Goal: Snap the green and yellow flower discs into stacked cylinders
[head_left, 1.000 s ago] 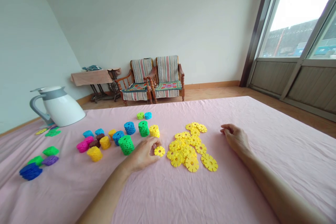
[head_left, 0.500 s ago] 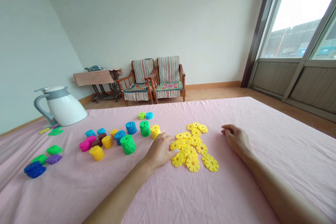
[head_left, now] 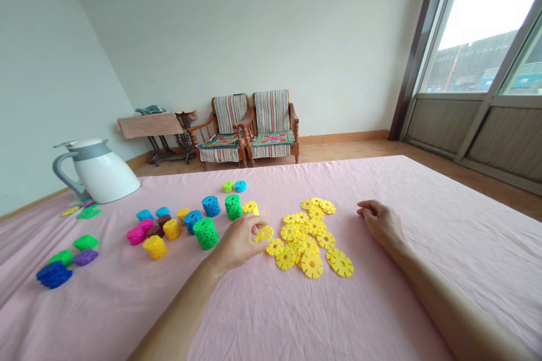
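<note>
My left hand [head_left: 241, 238] pinches a yellow notched disc [head_left: 265, 233] between thumb and fingers, at the left edge of a loose heap of yellow discs [head_left: 305, 243]. One loose yellow disc [head_left: 275, 246] lies just beside the thumb. Right behind the hand stands a stack of yellow discs [head_left: 250, 207], its lower part hidden by the fingers. A tall green stack [head_left: 205, 233] is left of the hand, and another green stack [head_left: 233, 207] is farther back. My right hand [head_left: 381, 221] rests on the cloth right of the heap, fingers curled in; whether anything is inside is hidden.
Blue stacks [head_left: 210, 206], yellow stacks [head_left: 155, 247] and pink stacks [head_left: 136, 235] stand to the left on the pink tablecloth [head_left: 381, 316]. Dark blue discs [head_left: 54, 274] are at the far left. A white jug [head_left: 105, 175] stands at the back left. Two chairs [head_left: 273, 124] are beyond the table.
My left hand has moved left from the heap, and a yellow disc now shows in its grip. Another disc has shifted left at the heap's edge. My right hand has stayed still.
</note>
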A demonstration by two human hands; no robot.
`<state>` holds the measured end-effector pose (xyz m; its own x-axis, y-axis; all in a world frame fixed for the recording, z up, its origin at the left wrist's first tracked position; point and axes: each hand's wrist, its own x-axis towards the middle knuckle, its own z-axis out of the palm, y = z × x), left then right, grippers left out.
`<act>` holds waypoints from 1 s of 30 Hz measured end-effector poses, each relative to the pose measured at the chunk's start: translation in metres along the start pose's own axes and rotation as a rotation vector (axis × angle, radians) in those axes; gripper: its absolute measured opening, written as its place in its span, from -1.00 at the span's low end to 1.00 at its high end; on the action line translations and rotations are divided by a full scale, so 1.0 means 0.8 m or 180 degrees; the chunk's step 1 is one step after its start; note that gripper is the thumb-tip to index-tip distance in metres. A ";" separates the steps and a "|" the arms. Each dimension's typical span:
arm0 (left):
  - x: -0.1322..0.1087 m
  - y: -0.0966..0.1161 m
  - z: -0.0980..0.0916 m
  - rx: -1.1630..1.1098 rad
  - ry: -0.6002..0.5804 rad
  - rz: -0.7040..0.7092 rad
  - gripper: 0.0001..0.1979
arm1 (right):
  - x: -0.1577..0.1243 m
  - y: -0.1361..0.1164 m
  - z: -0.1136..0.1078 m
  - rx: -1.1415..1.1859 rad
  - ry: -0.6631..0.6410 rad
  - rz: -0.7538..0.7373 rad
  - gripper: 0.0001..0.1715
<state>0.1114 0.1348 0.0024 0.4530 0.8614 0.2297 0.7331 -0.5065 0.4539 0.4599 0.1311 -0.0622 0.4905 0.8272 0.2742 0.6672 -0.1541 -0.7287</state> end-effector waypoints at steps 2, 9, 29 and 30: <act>-0.006 -0.010 -0.011 -0.0064 -0.0129 -0.0030 -0.69 | 0.000 0.000 0.000 -0.0005 0.0005 -0.0014 -0.64; -0.012 -0.011 -0.012 0.0294 -0.0430 0.0143 -0.80 | 0.000 0.002 0.000 0.0005 0.0009 -0.0061 -0.64; -0.008 0.018 0.014 0.0035 -0.0562 0.0597 -0.64 | -0.001 0.003 0.001 -0.0022 0.0009 -0.0093 -0.64; -0.007 0.019 0.015 0.0029 -0.0553 0.0598 -0.65 | -0.001 0.003 0.000 -0.0023 0.0012 -0.0098 -0.64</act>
<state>0.1259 0.1215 -0.0024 0.6613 0.7334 0.1576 0.6321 -0.6580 0.4093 0.4609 0.1304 -0.0643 0.4717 0.8296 0.2989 0.6862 -0.1325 -0.7153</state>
